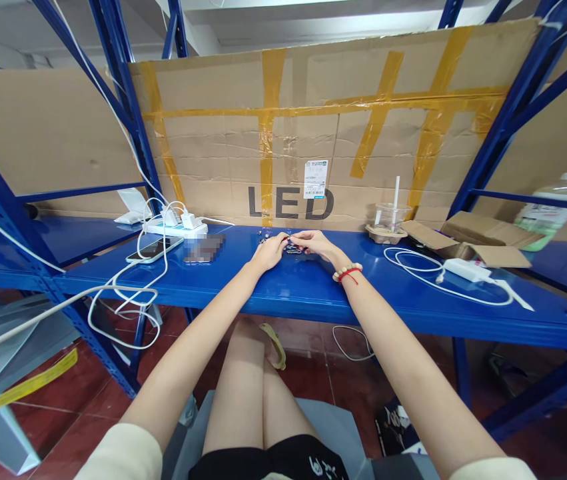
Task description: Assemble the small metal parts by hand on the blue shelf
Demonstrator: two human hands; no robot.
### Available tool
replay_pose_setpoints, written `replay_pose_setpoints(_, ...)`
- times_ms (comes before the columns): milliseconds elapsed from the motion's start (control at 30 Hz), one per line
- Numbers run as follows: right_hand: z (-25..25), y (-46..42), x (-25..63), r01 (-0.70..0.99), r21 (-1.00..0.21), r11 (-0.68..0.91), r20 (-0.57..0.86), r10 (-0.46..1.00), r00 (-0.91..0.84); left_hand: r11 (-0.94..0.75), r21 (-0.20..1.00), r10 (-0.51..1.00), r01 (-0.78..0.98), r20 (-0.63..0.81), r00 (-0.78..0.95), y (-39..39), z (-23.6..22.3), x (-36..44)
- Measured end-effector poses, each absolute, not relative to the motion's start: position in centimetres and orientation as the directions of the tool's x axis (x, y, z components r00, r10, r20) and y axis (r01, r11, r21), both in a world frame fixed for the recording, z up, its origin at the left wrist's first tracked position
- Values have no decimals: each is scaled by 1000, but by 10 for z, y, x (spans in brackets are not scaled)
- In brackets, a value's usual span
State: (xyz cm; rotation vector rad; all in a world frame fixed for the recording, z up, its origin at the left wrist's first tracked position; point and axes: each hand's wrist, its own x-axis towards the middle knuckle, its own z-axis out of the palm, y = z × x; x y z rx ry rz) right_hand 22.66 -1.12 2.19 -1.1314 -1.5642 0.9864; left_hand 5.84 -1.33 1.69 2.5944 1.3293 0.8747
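My left hand point(270, 252) and my right hand point(317, 245) meet over the blue shelf top point(308, 287). Both have their fingers closed in a pinch, the fingertips nearly touching. Between them shows a tiny dark piece with a bit of red point(287, 240), too small to name and partly covered by the fingers. Just below the fingertips lie small shiny dark pieces point(293, 251) on the shelf. More tiny pieces point(264, 235) are behind my left hand. A beaded bracelet with a red cord point(348, 271) circles my right wrist.
Left of my hands are a phone point(155, 249), a white power strip point(178, 230) and looped white cables point(128, 290). To the right stand a clear cup with a straw point(389, 220), an open cardboard box point(478, 237) and a white adapter point(467, 270). Taped cardboard point(223, 160) forms the back.
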Motion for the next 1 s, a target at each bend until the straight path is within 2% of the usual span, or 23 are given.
replay_pose_setpoints(300,25,-11,224,134,-955,263,244,959,-147,-631,399,761,665,483,433,-17,20,57)
replay_pose_setpoints(500,26,-13,223,63,-969,238,228,964,-134,-652,390,740,650,516,432,-20,22,58)
replay_pose_setpoints(833,25,-12,221,147,-963,227,215,972,-95,-608,386,774,694,481,411,-12,18,60)
replay_pose_setpoints(1000,23,-12,221,185,-934,305,295,952,-80,-574,384,795,723,470,382,-10,17,60)
